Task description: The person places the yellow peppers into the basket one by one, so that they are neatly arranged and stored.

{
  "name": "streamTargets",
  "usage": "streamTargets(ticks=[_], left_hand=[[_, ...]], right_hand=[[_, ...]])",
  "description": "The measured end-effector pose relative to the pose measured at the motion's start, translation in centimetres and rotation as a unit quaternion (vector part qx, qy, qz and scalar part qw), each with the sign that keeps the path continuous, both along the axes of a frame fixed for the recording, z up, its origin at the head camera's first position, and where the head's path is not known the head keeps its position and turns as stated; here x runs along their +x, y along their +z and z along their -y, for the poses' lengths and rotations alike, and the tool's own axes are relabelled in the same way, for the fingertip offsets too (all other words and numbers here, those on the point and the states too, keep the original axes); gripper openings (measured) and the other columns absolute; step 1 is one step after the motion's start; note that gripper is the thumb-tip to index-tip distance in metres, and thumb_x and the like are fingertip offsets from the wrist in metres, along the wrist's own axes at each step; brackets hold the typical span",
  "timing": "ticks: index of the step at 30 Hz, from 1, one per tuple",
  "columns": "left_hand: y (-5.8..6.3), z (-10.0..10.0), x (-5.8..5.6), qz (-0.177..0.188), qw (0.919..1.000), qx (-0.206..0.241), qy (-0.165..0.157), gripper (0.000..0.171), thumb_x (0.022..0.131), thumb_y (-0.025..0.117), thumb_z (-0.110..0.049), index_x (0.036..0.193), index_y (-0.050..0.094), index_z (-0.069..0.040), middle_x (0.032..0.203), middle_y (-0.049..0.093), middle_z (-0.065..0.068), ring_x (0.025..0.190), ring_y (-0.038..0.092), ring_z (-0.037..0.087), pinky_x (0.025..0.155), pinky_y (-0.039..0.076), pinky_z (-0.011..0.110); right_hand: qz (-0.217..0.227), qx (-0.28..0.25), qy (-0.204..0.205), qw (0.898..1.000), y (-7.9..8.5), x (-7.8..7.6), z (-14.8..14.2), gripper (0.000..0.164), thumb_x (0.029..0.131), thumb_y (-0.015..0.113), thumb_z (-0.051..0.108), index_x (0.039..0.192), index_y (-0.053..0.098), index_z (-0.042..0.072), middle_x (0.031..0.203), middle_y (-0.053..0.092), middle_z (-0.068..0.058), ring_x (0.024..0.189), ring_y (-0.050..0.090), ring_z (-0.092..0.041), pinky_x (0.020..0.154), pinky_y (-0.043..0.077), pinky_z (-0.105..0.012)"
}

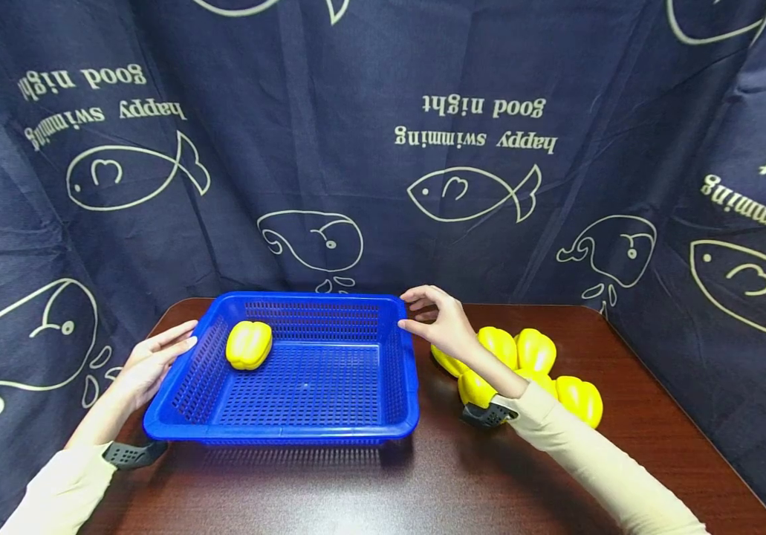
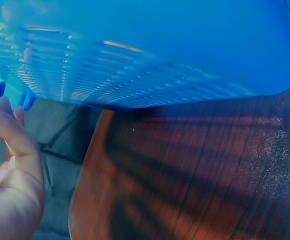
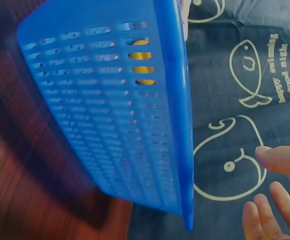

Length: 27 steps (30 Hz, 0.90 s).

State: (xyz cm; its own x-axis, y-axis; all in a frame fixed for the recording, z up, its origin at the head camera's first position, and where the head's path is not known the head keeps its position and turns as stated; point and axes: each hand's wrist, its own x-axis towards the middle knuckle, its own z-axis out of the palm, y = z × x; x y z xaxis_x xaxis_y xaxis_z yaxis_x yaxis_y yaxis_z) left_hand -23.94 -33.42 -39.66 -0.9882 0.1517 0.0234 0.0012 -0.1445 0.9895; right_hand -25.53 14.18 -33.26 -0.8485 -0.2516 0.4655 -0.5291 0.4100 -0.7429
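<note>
A blue plastic basket (image 1: 302,432) with slotted walls stands on the wooden table. Inside it, near the left wall, lies one yellow bell pepper (image 1: 249,345). At the basket's left rim is my left hand (image 1: 148,368), its fingertips at the edge; the left wrist view shows the fingers (image 2: 15,132) slightly bent. My right hand (image 1: 446,321) is beside the far right corner, thumb and fingers spread. In the right wrist view a gap separates the thumb (image 3: 279,159) from the rim, and nothing is held.
Several yellow bell peppers (image 1: 579,401) lie grouped on the table (image 1: 650,453) right of the basket, partly behind my right forearm. A dark blue curtain (image 1: 369,148) with fish and whale drawings hangs around the table's back and sides.
</note>
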Motion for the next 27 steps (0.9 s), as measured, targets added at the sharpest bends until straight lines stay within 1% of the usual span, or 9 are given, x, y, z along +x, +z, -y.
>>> streamTargets(ticks=[2,6,11,14,17,19,20,23,27], left_hand=[[0.1,0.0,0.0,0.001,1.0,0.002,-0.002,0.033,0.098,0.052,-0.008,0.119,0.064,-0.031,0.105,0.067,-0.021,0.09,0.067,0.002,0.074,0.056,0.019],[0.1,0.0,0.0,0.008,1.0,-0.002,-0.001,0.032,0.098,0.053,-0.01,0.118,0.064,-0.033,0.104,0.067,-0.021,0.089,0.067,0.002,0.073,0.056,0.02],[0.0,-0.1,0.0,0.011,0.9999,-0.005,-0.001,0.032,0.098,0.053,-0.01,0.116,0.065,-0.034,0.103,0.067,-0.022,0.089,0.067,0.002,0.073,0.055,0.02],[0.0,-0.1,-0.1,0.008,1.0,0.001,-0.003,0.032,0.098,0.053,-0.009,0.116,0.066,-0.033,0.103,0.067,-0.021,0.089,0.067,0.002,0.073,0.055,0.02],[-0.1,-0.1,-0.1,0.006,1.0,0.005,-0.005,0.033,0.098,0.053,-0.009,0.117,0.065,-0.032,0.104,0.067,-0.02,0.089,0.067,0.002,0.073,0.055,0.02],[-0.1,-0.1,-0.1,0.004,1.0,0.003,-0.004,0.033,0.098,0.053,-0.009,0.118,0.065,-0.032,0.104,0.067,-0.02,0.089,0.067,0.002,0.073,0.055,0.02],[-0.1,-0.1,0.0,0.004,1.0,0.003,-0.005,0.033,0.098,0.053,-0.009,0.119,0.064,-0.031,0.104,0.067,-0.02,0.089,0.067,0.002,0.073,0.055,0.02],[-0.1,-0.1,0.0,0.004,1.0,0.005,-0.004,0.033,0.098,0.053,-0.009,0.118,0.065,-0.032,0.104,0.067,-0.02,0.089,0.067,0.002,0.073,0.055,0.02],[-0.1,0.0,-0.1,0.001,0.9999,0.011,-0.006,0.033,0.098,0.053,-0.008,0.116,0.066,-0.032,0.104,0.068,-0.02,0.089,0.067,0.002,0.072,0.055,0.02]], right_hand=[[-0.003,0.006,-0.006,1.0,-0.2,0.1,-0.7,0.038,0.077,0.079,0.004,0.112,0.064,0.0,0.111,0.063,-0.021,0.097,0.063,-0.038,0.085,0.056,-0.048],[-0.008,0.012,-0.021,1.0,-0.7,0.0,-2.5,0.038,0.077,0.08,0.011,0.111,0.065,0.006,0.11,0.065,-0.015,0.095,0.064,-0.029,0.084,0.057,-0.043],[-0.007,0.012,-0.037,0.999,-0.7,0.4,-4.5,0.039,0.078,0.079,0.009,0.113,0.064,0.005,0.11,0.066,-0.012,0.095,0.063,-0.022,0.084,0.056,-0.042],[-0.013,0.017,-0.046,0.999,0.0,1.3,-5.4,0.04,0.078,0.078,0.003,0.114,0.063,0.0,0.111,0.065,-0.015,0.094,0.062,-0.021,0.084,0.056,-0.046],[-0.019,0.023,-0.058,0.998,0.9,2.4,-6.1,0.04,0.077,0.077,-0.001,0.114,0.062,-0.005,0.11,0.065,-0.018,0.091,0.062,-0.015,0.083,0.056,-0.048],[-0.023,0.029,-0.07,0.997,1.5,3.1,-6.6,0.039,0.077,0.076,-0.003,0.113,0.062,-0.006,0.108,0.066,-0.019,0.088,0.061,-0.006,0.081,0.057,-0.044],[-0.023,0.029,-0.075,0.997,1.6,3.3,-6.9,0.039,0.076,0.076,-0.003,0.112,0.062,-0.006,0.107,0.066,-0.018,0.087,0.06,-0.003,0.081,0.058,-0.04],[-0.027,0.024,-0.08,0.996,1.6,3.6,-8.0,0.039,0.075,0.077,-0.005,0.111,0.062,-0.008,0.102,0.066,-0.011,0.084,0.059,0.005,0.078,0.057,-0.027],[-0.035,0.011,-0.075,0.996,0.7,3.1,-10.2,0.04,0.074,0.077,-0.005,0.111,0.062,-0.007,0.1,0.062,0.01,0.085,0.059,0.007,0.076,0.055,-0.019]])
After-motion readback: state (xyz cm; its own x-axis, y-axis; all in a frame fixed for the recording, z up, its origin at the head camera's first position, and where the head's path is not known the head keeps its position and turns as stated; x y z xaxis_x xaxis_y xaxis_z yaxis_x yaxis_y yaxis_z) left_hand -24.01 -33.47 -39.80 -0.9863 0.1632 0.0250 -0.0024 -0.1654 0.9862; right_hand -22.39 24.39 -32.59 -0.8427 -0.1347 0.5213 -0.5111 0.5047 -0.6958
